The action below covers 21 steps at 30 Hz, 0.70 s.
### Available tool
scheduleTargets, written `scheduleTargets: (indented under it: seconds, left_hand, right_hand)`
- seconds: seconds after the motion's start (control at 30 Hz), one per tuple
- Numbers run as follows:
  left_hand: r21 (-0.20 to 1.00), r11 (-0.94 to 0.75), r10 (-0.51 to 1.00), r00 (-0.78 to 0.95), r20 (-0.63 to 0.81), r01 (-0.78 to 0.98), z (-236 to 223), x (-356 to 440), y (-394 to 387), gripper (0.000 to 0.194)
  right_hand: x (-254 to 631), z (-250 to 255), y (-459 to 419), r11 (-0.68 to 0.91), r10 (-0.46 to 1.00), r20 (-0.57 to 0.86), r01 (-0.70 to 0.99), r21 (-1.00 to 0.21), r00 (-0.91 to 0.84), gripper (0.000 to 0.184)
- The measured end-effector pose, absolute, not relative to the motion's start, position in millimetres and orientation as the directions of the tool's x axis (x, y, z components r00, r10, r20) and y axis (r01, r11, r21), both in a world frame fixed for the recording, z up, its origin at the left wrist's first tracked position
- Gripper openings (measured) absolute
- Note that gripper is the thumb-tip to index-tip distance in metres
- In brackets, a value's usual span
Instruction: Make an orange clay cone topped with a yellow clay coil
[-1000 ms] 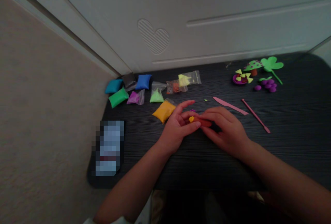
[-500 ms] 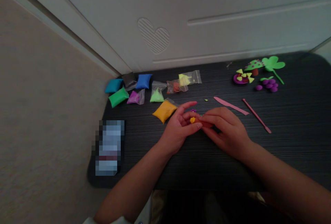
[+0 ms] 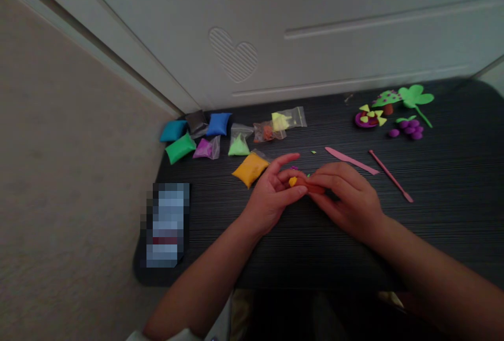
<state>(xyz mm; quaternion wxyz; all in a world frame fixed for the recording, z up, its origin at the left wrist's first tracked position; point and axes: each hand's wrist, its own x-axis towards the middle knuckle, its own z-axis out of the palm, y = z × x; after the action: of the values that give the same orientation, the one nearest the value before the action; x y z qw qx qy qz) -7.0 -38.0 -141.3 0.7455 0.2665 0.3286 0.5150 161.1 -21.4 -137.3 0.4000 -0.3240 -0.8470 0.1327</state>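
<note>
Between my two hands is a small piece of modelling clay (image 3: 315, 189), reddish-brown, with a yellow clay bit (image 3: 293, 181) at its left end. My left hand (image 3: 271, 194) pinches the left part between thumb and fingers, its index finger stretched out. On the right part, the fingertips of my right hand (image 3: 346, 194) are closed, hiding some of the clay. A tiny green bit shows at the fingertips. Just beyond my hands lie a purple scrap (image 3: 294, 168) and a green scrap (image 3: 313, 152). A pink clay knife (image 3: 350, 160) and a thin pink tool (image 3: 390, 176) lie beyond and right of my right hand.
A yellow clay packet (image 3: 251, 169) lies beside my left hand. Several clay bags, such as the blue packet (image 3: 219, 124), are at the back left. A phone (image 3: 167, 225) lies at the left edge. Clay models, including a green flower (image 3: 416, 96) and purple grapes (image 3: 411, 129), stand back right.
My right hand has shifted very slightly, and a little more of the reddish-brown clay shows under its fingers. My left hand keeps its place.
</note>
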Motion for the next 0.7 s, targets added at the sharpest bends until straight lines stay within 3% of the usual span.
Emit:
scheduleTargets:
  seconds: [0.7]
  left_hand:
    - [0.732,0.305,0.952,0.191,-0.238,-0.609,-140.5,-7.9,-36.1,0.050]
  right_hand:
    - [161.5,-134.0,-21.2,0.742,0.666,0.607,0.468,-0.480,-0.434,0.023]
